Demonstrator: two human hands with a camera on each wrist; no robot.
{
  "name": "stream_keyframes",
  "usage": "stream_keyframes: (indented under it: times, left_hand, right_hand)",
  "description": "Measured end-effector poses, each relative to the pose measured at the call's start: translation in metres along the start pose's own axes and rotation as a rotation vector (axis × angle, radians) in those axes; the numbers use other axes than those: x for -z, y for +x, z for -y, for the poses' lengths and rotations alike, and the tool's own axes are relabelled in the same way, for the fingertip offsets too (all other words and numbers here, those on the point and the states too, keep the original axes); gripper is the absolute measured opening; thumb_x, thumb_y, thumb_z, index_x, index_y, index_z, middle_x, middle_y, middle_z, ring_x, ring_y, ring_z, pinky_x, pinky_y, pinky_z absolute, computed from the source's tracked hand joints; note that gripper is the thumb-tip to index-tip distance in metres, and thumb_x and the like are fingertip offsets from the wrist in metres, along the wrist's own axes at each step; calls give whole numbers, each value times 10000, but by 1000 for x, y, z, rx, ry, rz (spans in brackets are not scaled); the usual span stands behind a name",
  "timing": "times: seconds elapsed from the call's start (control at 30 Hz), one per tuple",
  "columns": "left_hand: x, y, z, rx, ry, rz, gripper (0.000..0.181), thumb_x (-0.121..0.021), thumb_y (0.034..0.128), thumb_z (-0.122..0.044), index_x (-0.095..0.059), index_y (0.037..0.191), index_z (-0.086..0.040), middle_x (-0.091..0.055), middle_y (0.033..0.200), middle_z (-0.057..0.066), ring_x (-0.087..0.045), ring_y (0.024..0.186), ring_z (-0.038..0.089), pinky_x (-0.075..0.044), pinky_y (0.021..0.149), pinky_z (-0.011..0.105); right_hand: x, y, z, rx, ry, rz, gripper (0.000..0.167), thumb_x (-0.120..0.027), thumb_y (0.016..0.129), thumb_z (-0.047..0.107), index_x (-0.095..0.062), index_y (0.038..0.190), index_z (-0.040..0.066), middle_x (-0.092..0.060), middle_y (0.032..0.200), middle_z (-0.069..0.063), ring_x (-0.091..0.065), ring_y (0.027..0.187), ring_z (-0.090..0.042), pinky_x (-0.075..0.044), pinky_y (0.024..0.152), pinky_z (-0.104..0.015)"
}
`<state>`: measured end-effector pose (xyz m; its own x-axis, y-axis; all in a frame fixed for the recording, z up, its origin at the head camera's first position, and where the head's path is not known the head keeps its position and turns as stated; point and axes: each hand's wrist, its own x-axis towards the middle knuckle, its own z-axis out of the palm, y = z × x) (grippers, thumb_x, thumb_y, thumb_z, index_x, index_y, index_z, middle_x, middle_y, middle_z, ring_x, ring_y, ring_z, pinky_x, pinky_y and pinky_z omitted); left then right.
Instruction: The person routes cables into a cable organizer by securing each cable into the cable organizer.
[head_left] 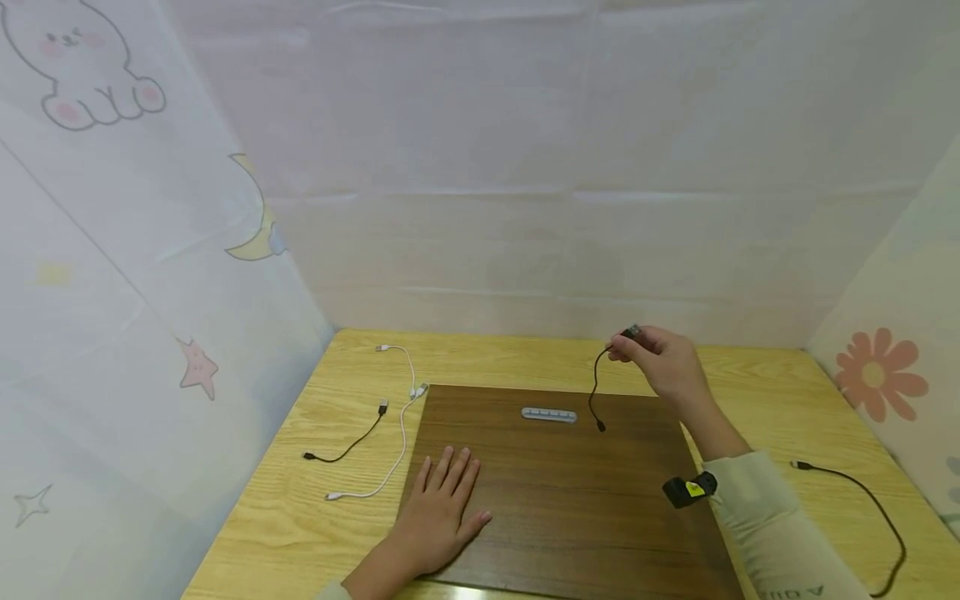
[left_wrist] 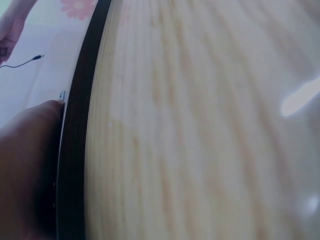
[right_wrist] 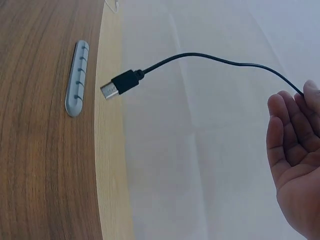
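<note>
In the head view my right hand (head_left: 663, 362), raised over the far right of a brown board (head_left: 570, 500), pinches a short black USB cable (head_left: 595, 383) near its larger plug. The cable's other end dangles; the right wrist view shows that end's small metal-tipped connector (right_wrist: 125, 82) hanging free. A grey cable holder (head_left: 549, 414) with several slots lies near the board's far edge, left of the dangling end. My left hand (head_left: 438, 521) rests flat on the board's left side, fingers straight. In the left wrist view only part of the left hand (left_wrist: 22, 155) shows beside the board's dark edge (left_wrist: 77, 125).
On the wooden table (head_left: 262, 517), left of the board, lie a black cable (head_left: 360, 442), a long white cable (head_left: 403, 442) and a shorter white cable (head_left: 410, 362). Another black cable (head_left: 873, 492) curves at the right. Printed cloth (head_left: 525, 250) stands behind and along both sides.
</note>
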<state>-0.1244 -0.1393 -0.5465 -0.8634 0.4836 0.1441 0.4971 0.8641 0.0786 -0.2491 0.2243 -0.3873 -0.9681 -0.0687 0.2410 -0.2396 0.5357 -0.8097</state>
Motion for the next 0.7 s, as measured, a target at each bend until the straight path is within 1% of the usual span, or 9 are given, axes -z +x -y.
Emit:
stream_keyframes:
  times: [0.13, 0.2, 0.27, 0.37, 0.47, 0.57, 0.7]
  left_hand:
    - [1, 0, 0, 1, -11, 7, 744, -250, 1047, -633, -320, 1593, -133, -245, 1667, 95, -187, 1539, 355, -198, 1186, 622]
    - [3, 0, -1, -1, -37, 8, 738, -282, 1050, -620, -329, 1588, -118, -259, 1661, 114, -202, 1531, 375, -195, 1182, 629]
    - [6, -1, -2, 3, -54, 17, 734, -310, 1049, -611, -337, 1584, -110, -268, 1657, 122, -212, 1526, 383, -198, 1181, 631]
    - [9, -3, -4, 9, -65, 37, 733, -327, 1050, -601, -337, 1582, -97, -273, 1653, 132, -217, 1523, 392, -200, 1183, 633]
    - [11, -4, -5, 15, -49, 55, 737, -297, 1053, -607, -321, 1589, -103, -256, 1661, 119, -202, 1531, 377, -199, 1191, 624]
    - [11, -2, -4, 13, -40, 58, 737, -281, 1055, -609, -310, 1593, -107, -245, 1665, 113, -189, 1536, 369, -190, 1198, 616]
    - [12, 1, -3, 7, -46, 44, 730, -315, 1054, -599, -324, 1588, -101, -258, 1660, 121, -196, 1532, 376, -195, 1194, 619]
  right_hand:
    - [-4, -3, 3, 31, 19, 17, 396, -624, 990, 456, -742, 1044, 82, -772, 948, -65, -698, 858, -30, -552, 838, -247]
    - [-6, -5, 5, 53, 23, 24, 371, -625, 999, 420, -741, 1036, 69, -770, 938, -83, -701, 848, -30, -552, 797, -208]
    - [-9, -7, 6, 64, 20, 32, 362, -620, 1005, 404, -740, 1036, 64, -769, 935, -85, -704, 851, -41, -555, 777, -198]
    - [-12, -10, 9, 40, 27, 46, 376, -621, 998, 428, -740, 1051, 75, -772, 939, -50, -715, 891, -87, -557, 792, -209]
    - [-14, -12, 10, 16, 54, 47, 390, -630, 989, 443, -736, 1073, 77, -772, 950, -36, -722, 922, -117, -554, 808, -202]
    - [-16, -13, 12, 21, 104, 37, 380, -642, 992, 403, -727, 1088, 46, -768, 957, -62, -721, 898, -90, -555, 809, -186]
    - [-19, -13, 15, 43, 135, 21, 363, -648, 995, 368, -722, 1097, 28, -764, 948, -66, -710, 854, -37, -556, 799, -172]
